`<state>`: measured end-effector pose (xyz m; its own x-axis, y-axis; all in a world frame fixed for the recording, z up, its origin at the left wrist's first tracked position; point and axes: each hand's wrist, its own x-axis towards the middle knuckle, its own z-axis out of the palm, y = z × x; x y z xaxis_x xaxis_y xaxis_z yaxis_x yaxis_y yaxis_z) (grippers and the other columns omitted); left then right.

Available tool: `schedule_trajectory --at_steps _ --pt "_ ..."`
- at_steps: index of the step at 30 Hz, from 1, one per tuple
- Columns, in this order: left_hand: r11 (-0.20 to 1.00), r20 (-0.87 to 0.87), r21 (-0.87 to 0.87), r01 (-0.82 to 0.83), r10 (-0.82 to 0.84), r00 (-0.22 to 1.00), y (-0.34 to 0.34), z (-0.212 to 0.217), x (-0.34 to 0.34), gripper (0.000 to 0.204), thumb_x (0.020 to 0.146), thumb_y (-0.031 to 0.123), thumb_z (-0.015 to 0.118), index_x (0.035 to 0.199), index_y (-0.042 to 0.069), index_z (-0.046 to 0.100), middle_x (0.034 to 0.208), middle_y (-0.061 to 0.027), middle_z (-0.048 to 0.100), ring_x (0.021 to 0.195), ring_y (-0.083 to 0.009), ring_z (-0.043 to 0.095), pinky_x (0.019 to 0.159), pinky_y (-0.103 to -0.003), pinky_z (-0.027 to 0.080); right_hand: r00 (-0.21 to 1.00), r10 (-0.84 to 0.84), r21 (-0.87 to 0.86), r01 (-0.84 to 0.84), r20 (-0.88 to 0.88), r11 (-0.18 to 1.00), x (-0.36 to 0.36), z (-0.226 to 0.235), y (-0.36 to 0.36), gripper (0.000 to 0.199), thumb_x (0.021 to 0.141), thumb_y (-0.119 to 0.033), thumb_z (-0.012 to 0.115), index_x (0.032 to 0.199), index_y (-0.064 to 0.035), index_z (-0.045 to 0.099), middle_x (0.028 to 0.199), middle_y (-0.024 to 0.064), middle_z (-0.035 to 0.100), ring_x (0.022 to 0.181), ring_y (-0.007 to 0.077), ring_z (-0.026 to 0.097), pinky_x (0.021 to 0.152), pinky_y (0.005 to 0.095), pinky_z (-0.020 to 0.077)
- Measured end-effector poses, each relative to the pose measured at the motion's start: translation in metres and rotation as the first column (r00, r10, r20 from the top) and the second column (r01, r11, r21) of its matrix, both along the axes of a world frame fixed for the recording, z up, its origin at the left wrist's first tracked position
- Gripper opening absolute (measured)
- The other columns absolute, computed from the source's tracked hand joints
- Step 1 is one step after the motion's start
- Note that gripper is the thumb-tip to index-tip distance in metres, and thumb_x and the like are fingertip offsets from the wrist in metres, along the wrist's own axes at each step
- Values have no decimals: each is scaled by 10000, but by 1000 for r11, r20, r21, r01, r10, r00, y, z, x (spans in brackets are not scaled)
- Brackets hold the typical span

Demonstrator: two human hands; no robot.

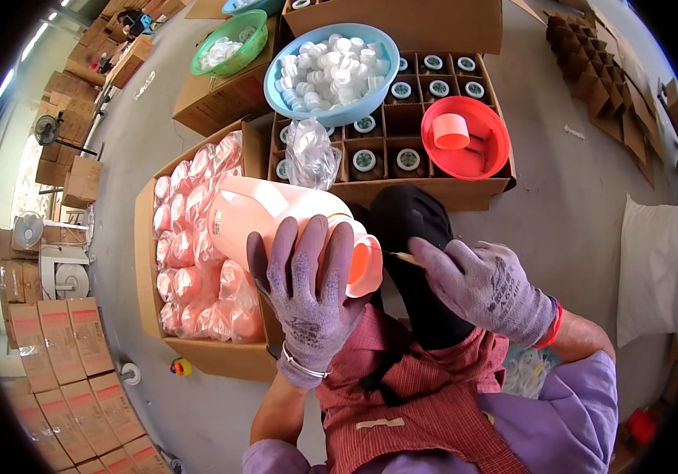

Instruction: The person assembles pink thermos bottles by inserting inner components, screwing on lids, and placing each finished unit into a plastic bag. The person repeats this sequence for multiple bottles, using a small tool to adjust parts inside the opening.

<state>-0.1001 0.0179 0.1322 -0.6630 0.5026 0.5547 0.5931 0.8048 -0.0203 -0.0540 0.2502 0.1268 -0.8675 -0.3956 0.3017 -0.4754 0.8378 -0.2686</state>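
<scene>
A large pale pink plastic bottle (pixel 232 209) lies tilted in front of me, its open mouth towards the right. My left hand (pixel 303 304), in a grey-purple glove, is wrapped over it near the neck. In my right hand (pixel 497 288), gloved too, I pinch a thin tool with a pale handle (pixel 407 257). Its dark, slender tip reaches the bottle's rim; whether it is a blade I cannot tell. Behind the bottle, a carton (pixel 149 268) holds several pink bottles (pixel 185 253) in clear plastic bags.
Ahead stands a divided carton (pixel 433 191) of lidded jars. On it rest a blue basin (pixel 276 99) of white caps, a crumpled clear bag (pixel 311 154) and a red basin (pixel 485 164) with a pink cup (pixel 451 132). A white sack (pixel 655 268) stands at right; stacked cartons (pixel 78 395) at left.
</scene>
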Motion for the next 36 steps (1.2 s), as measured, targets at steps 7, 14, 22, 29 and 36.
schedule_trajectory --at_steps 7,14,22,29,36 --pt "998 -102 -56 -7 1 995 1 -16 3 611 680 246 826 1228 94 603 1287 -89 545 1257 -336 476 1138 -582 258 985 -108 125 91 133 988 19 2 -12 494 860 -185 682 1336 -132 563 682 32 515 496 206 582 453 363 466" --pt "992 -204 45 -114 121 971 5 -39 13 415 813 289 765 1155 91 638 1214 -67 578 1174 -292 516 1086 -604 308 886 -7 -157 90 463 983 19 -9 -12 366 948 -219 597 1280 -83 527 635 126 605 549 325 624 487 428 476" --pt "973 -217 0 -232 227 950 7 -45 20 416 915 396 645 1139 46 614 1199 -107 568 1181 -311 491 1106 -620 300 686 342 -532 78 643 843 14 -30 -15 297 996 -239 514 1179 -15 579 694 235 625 608 378 646 577 461 512" --pt "983 -260 -52 -174 155 953 -10 -54 24 621 919 505 593 1228 -32 551 1244 -171 527 1200 -369 484 1122 -590 284 -12 592 -559 318 806 766 -9 -9 -16 420 1040 -279 437 1342 -9 545 639 54 603 534 120 611 510 286 510" --pt "980 -252 141 -139 171 952 -7 -56 19 556 950 535 542 1195 39 595 1220 -148 560 1158 -370 486 1107 -630 292 -245 899 -592 685 362 425 0 -22 -29 438 1070 -283 409 1384 4 516 647 14 532 452 86 469 452 260 457"
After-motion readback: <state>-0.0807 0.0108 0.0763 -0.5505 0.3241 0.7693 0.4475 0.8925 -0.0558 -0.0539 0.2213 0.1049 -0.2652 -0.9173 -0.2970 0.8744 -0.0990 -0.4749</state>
